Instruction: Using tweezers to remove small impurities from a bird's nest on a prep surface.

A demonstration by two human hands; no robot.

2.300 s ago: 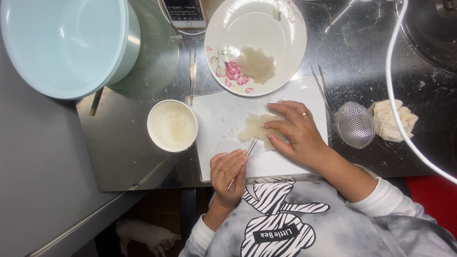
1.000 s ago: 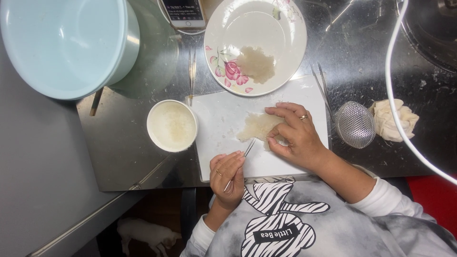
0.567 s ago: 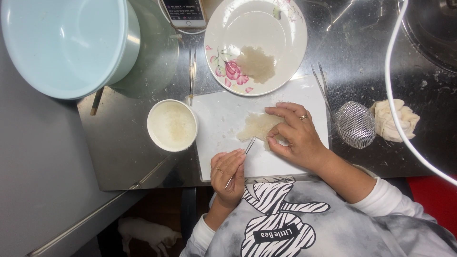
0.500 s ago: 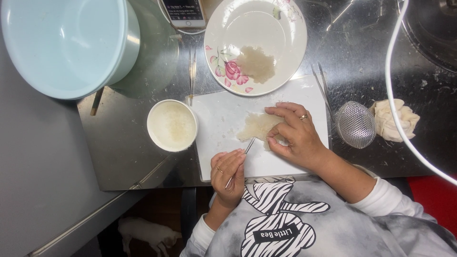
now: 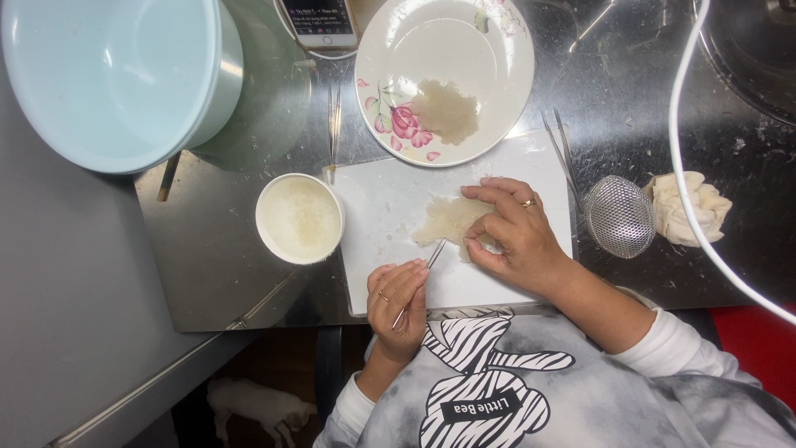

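A person's left hand (image 5: 400, 300) pinches a pair of slim metal tweezers (image 5: 419, 283), their tips angled up and to the right toward the near edge of a pale, translucent clump (image 5: 448, 220) lying flat on a white cutting board (image 5: 390, 207). The right hand (image 5: 512, 235) is the closer of the two: its curled fingers rest on the clump's right side, pinning it in place, a ring on one finger. The clump stretches roughly left to right across the board, just beyond the tweezer tips, with the tool's long axis pointing diagonally at it. To the left of the board stands a small white cup (image 5: 299, 218) of cloudy liquid; above it sits a flowered plate (image 5: 497, 75) carrying another pale clump (image 5: 446, 110). A second pair of tweezers (image 5: 334, 124) lies between cup and plate, a third pair (image 5: 561, 153) just right of the board, beside a small mesh strainer (image 5: 620, 216) and a crumpled cloth (image 5: 690, 207). A large light-blue basin (image 5: 108, 79) fills the upper left.
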